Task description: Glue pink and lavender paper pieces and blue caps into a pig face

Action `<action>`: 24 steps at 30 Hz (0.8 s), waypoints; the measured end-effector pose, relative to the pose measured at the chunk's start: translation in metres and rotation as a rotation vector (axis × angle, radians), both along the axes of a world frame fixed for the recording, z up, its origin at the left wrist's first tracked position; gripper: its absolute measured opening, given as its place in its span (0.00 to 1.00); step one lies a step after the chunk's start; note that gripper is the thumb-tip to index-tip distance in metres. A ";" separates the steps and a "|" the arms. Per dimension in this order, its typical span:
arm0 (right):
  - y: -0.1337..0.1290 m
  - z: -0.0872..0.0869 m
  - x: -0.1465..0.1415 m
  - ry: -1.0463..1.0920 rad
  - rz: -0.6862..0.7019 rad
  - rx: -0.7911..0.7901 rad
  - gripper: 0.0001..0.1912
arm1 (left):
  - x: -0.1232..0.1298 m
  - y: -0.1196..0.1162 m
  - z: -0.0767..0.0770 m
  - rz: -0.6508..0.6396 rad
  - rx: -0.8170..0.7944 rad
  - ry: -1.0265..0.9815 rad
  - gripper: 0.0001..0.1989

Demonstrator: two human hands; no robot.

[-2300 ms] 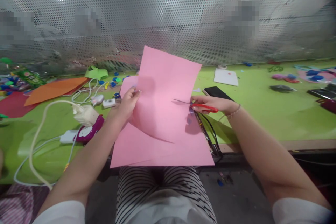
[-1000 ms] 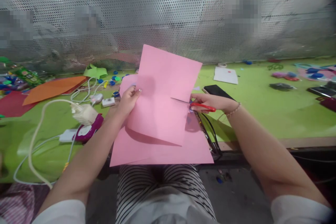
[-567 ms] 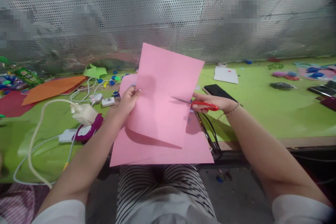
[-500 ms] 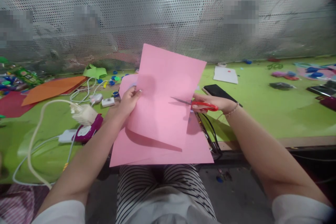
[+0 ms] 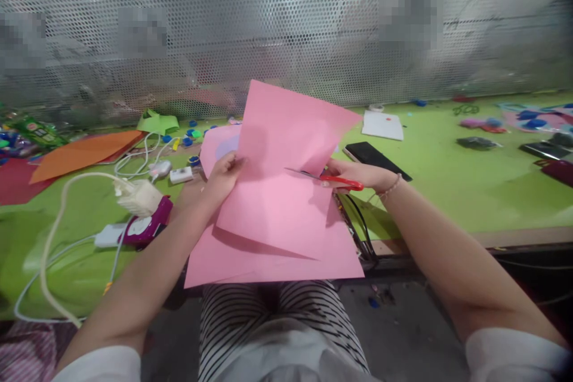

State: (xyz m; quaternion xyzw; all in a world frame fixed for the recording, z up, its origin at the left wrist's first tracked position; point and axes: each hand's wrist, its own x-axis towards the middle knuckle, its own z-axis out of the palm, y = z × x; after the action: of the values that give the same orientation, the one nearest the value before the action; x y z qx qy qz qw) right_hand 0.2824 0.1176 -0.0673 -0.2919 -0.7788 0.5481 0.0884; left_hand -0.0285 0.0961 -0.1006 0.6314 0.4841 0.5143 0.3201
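A pink paper sheet [image 5: 282, 137] is held up at a tilt, its left edge pinched by my left hand [image 5: 225, 174]. My right hand [image 5: 342, 173] grips red-handled scissors [image 5: 342, 182] at the sheet's right side. Their blades point left across the paper, and the right edge of the sheet bends in beside them. Whether the blades are cutting through, I cannot tell. Below it, another pink sheet [image 5: 277, 268] lies over the table's front edge. A pink piece with a purple patch [image 5: 227, 146] shows partly behind my left hand.
On the green table [image 5: 447, 191], a black phone [image 5: 376, 160] and a white card [image 5: 382, 125] lie to the right. Cables, a white plug [image 5: 138, 196] and a purple power strip [image 5: 145, 228] sit left, near orange paper [image 5: 87, 155]. A perforated metal panel [image 5: 286, 30] stands behind.
The upper sheet has shifted slightly right, and its right edge now bends in around the scissors. My right hand and the scissors have moved a little left.
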 end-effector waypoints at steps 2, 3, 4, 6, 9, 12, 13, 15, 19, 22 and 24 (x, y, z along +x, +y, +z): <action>0.000 0.002 0.000 -0.014 0.022 0.020 0.15 | 0.001 -0.001 0.001 0.003 0.000 -0.001 0.10; 0.001 0.002 0.001 -0.014 0.029 0.035 0.16 | 0.001 -0.001 0.002 0.001 0.001 -0.004 0.10; 0.001 0.002 0.001 -0.012 0.035 0.050 0.16 | 0.002 -0.002 0.003 -0.003 0.004 -0.003 0.10; 0.001 0.002 0.000 -0.021 0.044 0.069 0.15 | 0.002 -0.003 0.004 -0.005 0.020 0.019 0.10; 0.001 0.001 -0.001 -0.015 0.033 0.085 0.14 | 0.001 -0.001 0.005 0.016 0.057 0.069 0.10; 0.001 0.002 0.002 -0.026 0.015 0.090 0.15 | -0.002 0.004 0.003 0.002 0.042 0.011 0.11; 0.001 0.003 0.005 -0.049 -0.013 0.087 0.16 | -0.004 0.006 0.003 -0.008 0.033 -0.025 0.12; 0.003 0.006 0.014 -0.098 -0.098 0.073 0.19 | -0.009 0.010 0.003 0.014 0.047 -0.071 0.12; 0.007 0.012 0.033 -0.022 -0.211 0.062 0.17 | -0.018 0.013 0.006 0.211 0.179 -0.055 0.08; 0.007 0.013 0.035 0.111 -0.210 0.101 0.17 | -0.022 0.013 0.007 0.257 0.229 -0.024 0.08; 0.004 0.013 0.029 0.119 -0.179 0.129 0.18 | -0.022 0.012 0.006 0.253 0.229 0.018 0.10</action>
State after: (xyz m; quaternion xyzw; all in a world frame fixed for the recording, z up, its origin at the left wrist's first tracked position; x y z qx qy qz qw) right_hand 0.3118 0.1215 -0.0540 -0.3207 -0.7766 0.5033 0.2016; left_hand -0.0502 0.1082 -0.0948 0.6024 0.5008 0.5965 0.1747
